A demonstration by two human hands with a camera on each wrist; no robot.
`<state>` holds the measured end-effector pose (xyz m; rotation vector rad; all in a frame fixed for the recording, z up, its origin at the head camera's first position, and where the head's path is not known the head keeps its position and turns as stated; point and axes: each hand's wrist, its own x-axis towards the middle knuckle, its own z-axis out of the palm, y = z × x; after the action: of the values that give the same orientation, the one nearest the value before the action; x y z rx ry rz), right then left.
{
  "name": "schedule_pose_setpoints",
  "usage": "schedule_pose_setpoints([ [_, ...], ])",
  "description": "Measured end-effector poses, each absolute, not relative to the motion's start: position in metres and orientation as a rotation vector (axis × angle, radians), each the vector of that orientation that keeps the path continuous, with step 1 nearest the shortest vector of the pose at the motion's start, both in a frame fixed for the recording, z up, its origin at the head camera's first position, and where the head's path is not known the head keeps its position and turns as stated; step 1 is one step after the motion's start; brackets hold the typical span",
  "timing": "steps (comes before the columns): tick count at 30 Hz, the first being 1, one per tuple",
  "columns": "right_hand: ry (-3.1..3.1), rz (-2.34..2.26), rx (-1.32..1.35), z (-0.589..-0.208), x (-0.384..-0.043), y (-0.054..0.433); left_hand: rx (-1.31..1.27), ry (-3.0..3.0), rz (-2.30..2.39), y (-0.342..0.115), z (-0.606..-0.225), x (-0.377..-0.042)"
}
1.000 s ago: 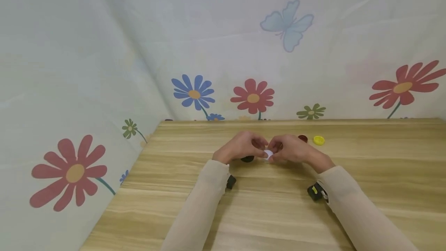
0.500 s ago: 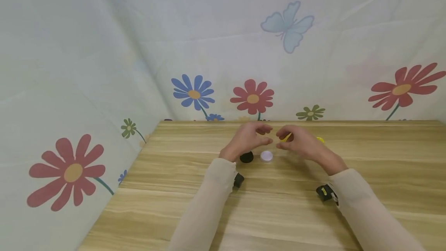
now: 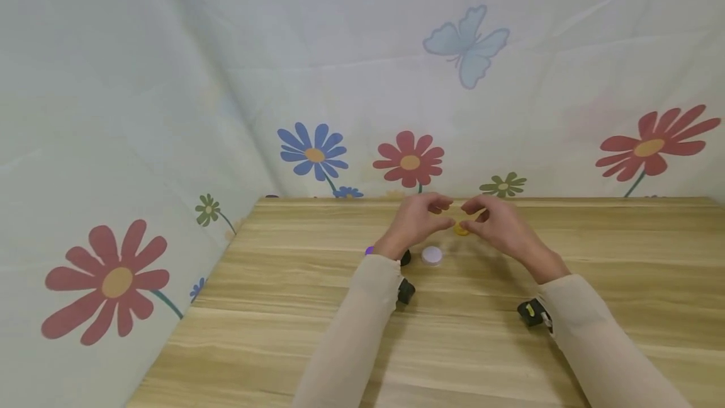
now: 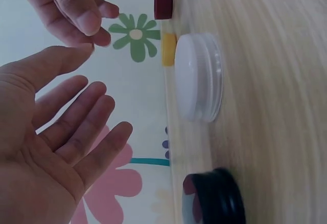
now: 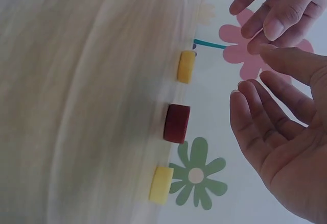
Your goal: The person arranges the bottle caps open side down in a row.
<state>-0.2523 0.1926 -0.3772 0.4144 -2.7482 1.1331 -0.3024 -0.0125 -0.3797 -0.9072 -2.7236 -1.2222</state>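
My left hand (image 3: 416, 224) and right hand (image 3: 503, 228) hover close together with fingers loosely bent, nothing between them. Below their thumbs, an orange-yellow round cap (image 3: 461, 229) lies on the table, partly covered by the right thumb in the head view. A white screw lid (image 4: 198, 77) lies nearer the person, top up. To its left is a black ring-like lid (image 4: 214, 197), mostly behind the left wrist in the head view. A dark red cap (image 5: 177, 124) and a pale yellow cap (image 5: 161, 185) show in the right wrist view; the right hand hides them from the head view.
A bit of something purple (image 3: 369, 250) peeks out beside the left wrist. The wood-grain table (image 3: 453, 345) meets a white flower-printed cloth (image 3: 351, 80) along its back and left edges. A dark wrist camera (image 3: 530, 312) hangs under the right sleeve.
Both hands were together at the white lid, then let go and moved away from the person, towards the orange-yellow cap. The white lid stays on the table; the purple thing has come into view.
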Motion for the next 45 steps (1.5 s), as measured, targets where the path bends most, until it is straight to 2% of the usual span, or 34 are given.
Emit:
schedule_pose_setpoints([
  [21, -2.792, 1.133, 0.347, -0.391, -0.261, 0.199, -0.895, -2.764, -1.164, 0.007, -0.394, -0.310],
  [45, -2.869, 1.026, 0.422, -0.398, -0.272, 0.198, -0.896, -2.938, -0.991, 0.014, -0.398, -0.314],
])
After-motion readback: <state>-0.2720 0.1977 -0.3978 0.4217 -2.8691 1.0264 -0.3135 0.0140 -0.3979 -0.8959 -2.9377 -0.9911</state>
